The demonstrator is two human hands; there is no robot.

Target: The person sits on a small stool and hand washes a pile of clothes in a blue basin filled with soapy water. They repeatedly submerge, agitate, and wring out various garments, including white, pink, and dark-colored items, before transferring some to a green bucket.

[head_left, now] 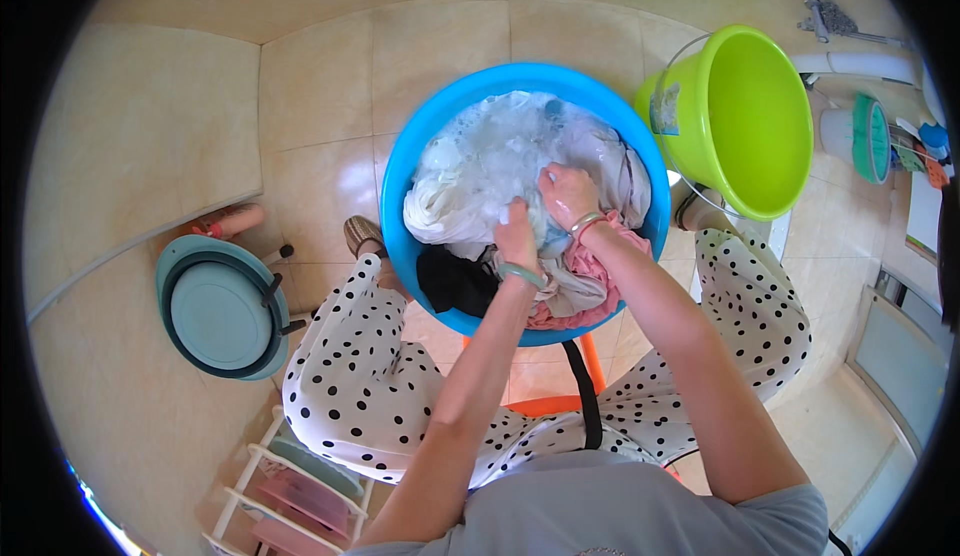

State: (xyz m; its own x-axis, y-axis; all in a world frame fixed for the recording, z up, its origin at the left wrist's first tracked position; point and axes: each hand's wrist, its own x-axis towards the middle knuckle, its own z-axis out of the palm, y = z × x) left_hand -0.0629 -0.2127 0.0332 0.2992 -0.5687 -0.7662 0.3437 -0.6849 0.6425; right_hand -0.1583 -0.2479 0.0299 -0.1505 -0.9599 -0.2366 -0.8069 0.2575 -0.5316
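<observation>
Beige tiles line the floor (320,106) and the wall (160,106) around a person in polka-dot trousers (350,406). Between the knees sits a round blue basin (394,176), orange legs (592,361) showing beneath its near rim. White cloth (440,208) lies in suds toward its far side; black cloth (455,281) and pink cloth (588,281) lie nearer. Over the middle of this wet laundry, the left hand (516,236) and right hand (568,194) are close together, both with fingers curled closed; one cannot tell what cloth they grip. Beyond the basin's right side stands a lime-green bucket (692,131).
</observation>
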